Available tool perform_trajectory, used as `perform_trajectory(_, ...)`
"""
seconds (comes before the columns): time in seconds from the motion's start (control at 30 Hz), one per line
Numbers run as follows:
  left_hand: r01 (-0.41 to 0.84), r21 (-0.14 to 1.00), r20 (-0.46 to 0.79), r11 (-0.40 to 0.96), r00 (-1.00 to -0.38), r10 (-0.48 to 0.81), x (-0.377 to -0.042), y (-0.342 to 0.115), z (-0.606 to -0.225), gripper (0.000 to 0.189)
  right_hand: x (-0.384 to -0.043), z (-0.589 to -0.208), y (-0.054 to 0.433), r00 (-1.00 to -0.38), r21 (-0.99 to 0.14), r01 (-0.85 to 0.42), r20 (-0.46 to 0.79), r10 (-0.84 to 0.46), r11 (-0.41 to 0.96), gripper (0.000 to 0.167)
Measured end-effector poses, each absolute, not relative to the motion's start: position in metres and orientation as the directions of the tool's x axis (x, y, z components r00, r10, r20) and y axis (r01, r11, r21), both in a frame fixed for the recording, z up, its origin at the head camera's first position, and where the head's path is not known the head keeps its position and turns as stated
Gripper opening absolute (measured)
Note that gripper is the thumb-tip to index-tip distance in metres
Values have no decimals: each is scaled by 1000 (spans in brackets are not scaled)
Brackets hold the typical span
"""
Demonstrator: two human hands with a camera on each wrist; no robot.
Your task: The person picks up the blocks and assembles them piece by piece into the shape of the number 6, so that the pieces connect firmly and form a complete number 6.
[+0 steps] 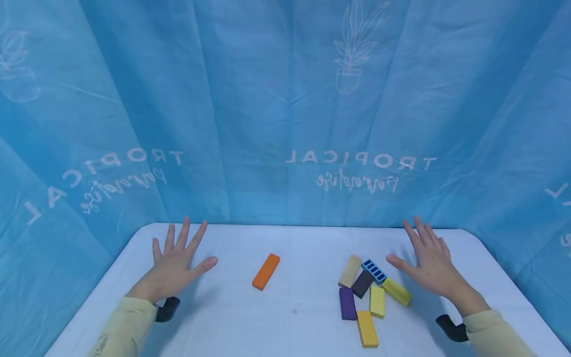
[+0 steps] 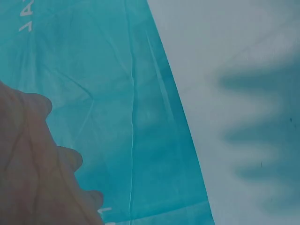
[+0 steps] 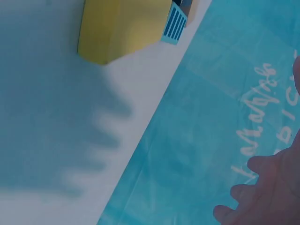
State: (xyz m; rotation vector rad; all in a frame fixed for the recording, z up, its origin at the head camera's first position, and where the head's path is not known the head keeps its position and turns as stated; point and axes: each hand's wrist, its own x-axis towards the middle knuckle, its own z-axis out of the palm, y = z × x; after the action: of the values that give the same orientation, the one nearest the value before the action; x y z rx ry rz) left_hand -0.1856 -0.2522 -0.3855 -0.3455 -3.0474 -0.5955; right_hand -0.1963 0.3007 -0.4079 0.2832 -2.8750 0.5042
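Both hands hover over a white table with fingers spread, holding nothing. My left hand (image 1: 173, 267) is at the left side; the nearest block to it is an orange block (image 1: 266, 271) lying alone left of the middle. My right hand (image 1: 430, 267) is just right of a loose cluster of blocks. In that cluster lie a beige block (image 1: 350, 270), a blue block with dark slots (image 1: 373, 271), a black block (image 1: 363, 284), a purple block (image 1: 347, 304), an olive-yellow block (image 1: 397, 291), a pale yellow block (image 1: 376, 302) and a golden yellow block (image 1: 367, 329).
A blue curtain (image 1: 250, 124) with white lettering and plant drawings hangs behind and around the white table (image 1: 241, 327). Each wrist carries a black strap mount, the left mount (image 1: 167, 309) and the right mount (image 1: 451, 328). Hand shadows fall on the tabletop.
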Motion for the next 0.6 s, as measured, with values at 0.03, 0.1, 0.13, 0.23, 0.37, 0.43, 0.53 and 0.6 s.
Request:
perform_trajectory(0.03,221,375,59,900,-975,214,-186,-251,-386,94,-197,-408,300,-960,-317,-225,236,-153,921,101)
perform_trajectory(0.1,223,380,58,897,-974,218,-187,-248,-386,93,-197,-409,298,-958,-325,-234,239,-160,916,101)
perform_trajectory(0.13,224,383,58,896,-974,219,-187,-246,-386,93,-197,-410,297,-956,-329,-240,241,-165,913,100)
perform_trajectory(0.23,230,393,65,890,-973,223,-188,-242,-388,91,-198,-412,293,-953,-342,-259,244,-181,903,99)
perform_trajectory(0.37,239,416,70,878,-970,231,-188,-236,-393,90,-197,-412,288,-952,-357,-272,235,-196,894,96)
perform_trajectory(0.43,240,428,69,871,-970,233,-188,-233,-396,89,-198,-413,285,-954,-361,-272,225,-200,892,96)
perform_trajectory(0.53,239,446,64,863,-970,235,-188,-229,-399,88,-199,-415,279,-957,-364,-271,204,-208,891,97)
perform_trajectory(0.6,239,448,63,862,-970,236,-188,-227,-402,87,-200,-417,276,-957,-362,-273,193,-215,891,97)
